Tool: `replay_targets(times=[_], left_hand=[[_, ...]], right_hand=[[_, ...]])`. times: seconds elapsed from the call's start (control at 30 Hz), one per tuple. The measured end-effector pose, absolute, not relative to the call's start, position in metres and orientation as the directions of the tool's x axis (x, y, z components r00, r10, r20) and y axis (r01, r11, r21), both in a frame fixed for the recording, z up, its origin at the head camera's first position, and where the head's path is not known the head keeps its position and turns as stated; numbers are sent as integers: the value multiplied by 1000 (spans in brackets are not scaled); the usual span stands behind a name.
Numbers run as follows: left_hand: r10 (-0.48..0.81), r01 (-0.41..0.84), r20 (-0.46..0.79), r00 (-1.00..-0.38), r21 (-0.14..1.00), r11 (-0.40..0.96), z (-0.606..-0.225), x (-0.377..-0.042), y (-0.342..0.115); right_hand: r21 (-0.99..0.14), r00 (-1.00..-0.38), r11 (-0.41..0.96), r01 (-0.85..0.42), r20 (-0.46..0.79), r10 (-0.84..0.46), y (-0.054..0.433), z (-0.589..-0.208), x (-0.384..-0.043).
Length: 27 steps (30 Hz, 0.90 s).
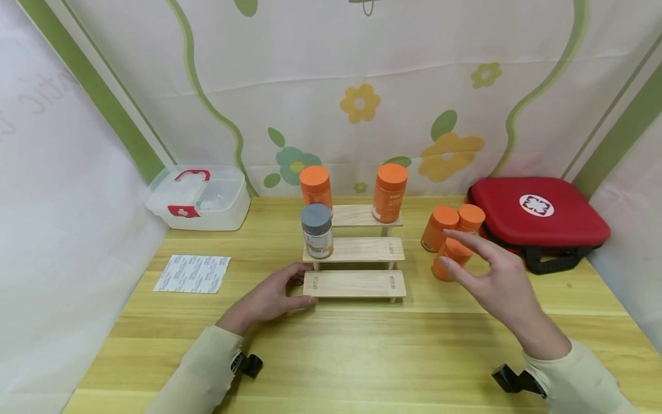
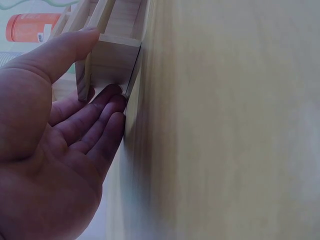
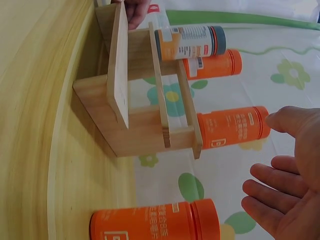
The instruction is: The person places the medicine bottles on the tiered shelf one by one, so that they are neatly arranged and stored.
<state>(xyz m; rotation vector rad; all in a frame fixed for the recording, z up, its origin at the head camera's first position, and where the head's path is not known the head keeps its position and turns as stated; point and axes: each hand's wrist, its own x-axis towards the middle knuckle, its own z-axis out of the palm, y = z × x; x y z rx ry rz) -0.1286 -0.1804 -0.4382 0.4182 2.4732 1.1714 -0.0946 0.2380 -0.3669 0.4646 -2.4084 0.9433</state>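
Observation:
A three-step wooden rack (image 1: pixel 354 284) stands mid-table. My left hand (image 1: pixel 269 296) holds the left end of its lowest step, thumb at the front edge and fingers round the back; the left wrist view shows the thumb (image 2: pixel 75 47) against the wood. On the top step are two orange bottles, one at the left (image 1: pixel 315 183) and one at the right (image 1: pixel 389 195). A grey-lidded bottle (image 1: pixel 318 236) occupies the middle step's left end. My right hand (image 1: pixel 499 282), thumb and fingers spread with nothing between them, hovers beside three orange bottles, the nearest (image 1: pixel 449 261) partly behind the fingers.
A red first-aid case (image 1: pixel 538 213) with a black handle lies at the back right. At the back left stands a clear-lidded medicine box (image 1: pixel 199 198). A white printed packet (image 1: pixel 192 273) lies left of the rack. A flowered curtain (image 1: pixel 289 92) hangs behind the table.

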Motion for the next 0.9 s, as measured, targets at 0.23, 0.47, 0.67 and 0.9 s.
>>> replay_targets(times=[0.23,0.47,0.67,0.9], left_hand=[[415,99,-208,-885,788,607,-439,-129,-180],[417,99,-207,-885,791,603,-439,-129,-181],[413,94,-208,-887,794,601,-440,-130,-181],[423,102,-201,-884,799,593,-440,-129,-181]], right_hand=[[-555,-832,717,-421,551,-62,255,-370,-91],[-555,-846,737,-385,532,-41,270,-376,-91],[-604,-894,732,-315,449,-15,279,-382,-94],[-679,-973,716,-160,232,3,290,-389,-101]])
